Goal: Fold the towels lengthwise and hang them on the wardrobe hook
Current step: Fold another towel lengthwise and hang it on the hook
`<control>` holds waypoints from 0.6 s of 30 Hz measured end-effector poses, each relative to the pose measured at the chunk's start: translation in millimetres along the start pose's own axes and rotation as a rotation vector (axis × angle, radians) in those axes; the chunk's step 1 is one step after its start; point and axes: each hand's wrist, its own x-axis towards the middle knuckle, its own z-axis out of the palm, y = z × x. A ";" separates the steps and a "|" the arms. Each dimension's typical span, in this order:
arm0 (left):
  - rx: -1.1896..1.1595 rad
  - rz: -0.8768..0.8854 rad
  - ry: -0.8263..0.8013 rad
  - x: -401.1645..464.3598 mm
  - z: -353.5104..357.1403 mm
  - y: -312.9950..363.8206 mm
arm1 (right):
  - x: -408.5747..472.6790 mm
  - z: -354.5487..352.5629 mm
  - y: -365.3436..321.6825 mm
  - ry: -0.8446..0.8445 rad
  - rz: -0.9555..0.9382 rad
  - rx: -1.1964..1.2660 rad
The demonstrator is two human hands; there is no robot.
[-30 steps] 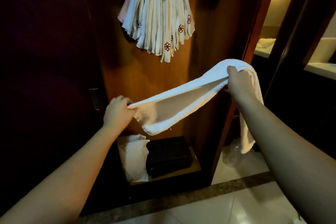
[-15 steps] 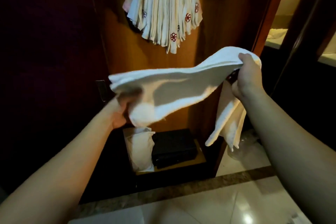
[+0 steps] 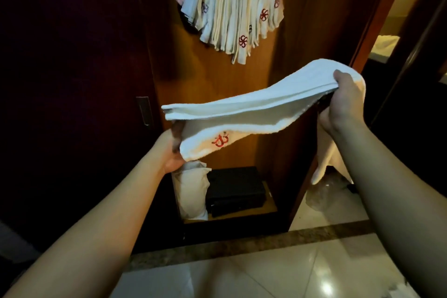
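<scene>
Change: since the earlier frame, the towel's near flap had turned over, so a red embroidered mark (image 3: 220, 141) faced the camera, and the left end had flattened into stacked layers.
Towel (image 3: 254, 109): white, folded lengthwise, stretched in the air between both hands, below the hung bundle; its right end sat higher than its left.
Left hand (image 3: 173, 152): under the towel's left end, fingers hidden by cloth; it held that end, exact grip unclear.
Right hand (image 3: 343, 101): fingers curled tight round the towel's right end, with loose cloth (image 3: 324, 152) hanging below the wrist.
Hung towels (image 3: 229, 7): a fan of folded white towels with red marks, draped high on the wardrobe panel (image 3: 217, 84), above the held towel; the hook itself was out of view.
Wardrobe floor: a white bag (image 3: 192, 191) stood just beside a black case (image 3: 235, 190), both below the held towel.
Floor tiles (image 3: 266, 268): pale and glossy, nearest the camera.
</scene>
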 end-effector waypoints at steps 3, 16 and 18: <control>0.128 0.124 0.089 3.2 -2.3 3.7 | 2.3 -2.9 -8.5 0.050 -0.015 0.024; -0.271 0.015 0.113 3.7 -18.8 -34.6 | -10.1 6.4 5.2 0.007 0.053 0.101; -0.301 -0.014 0.139 1.1 -15.8 -37.8 | -10.0 6.1 8.5 -0.015 0.069 0.132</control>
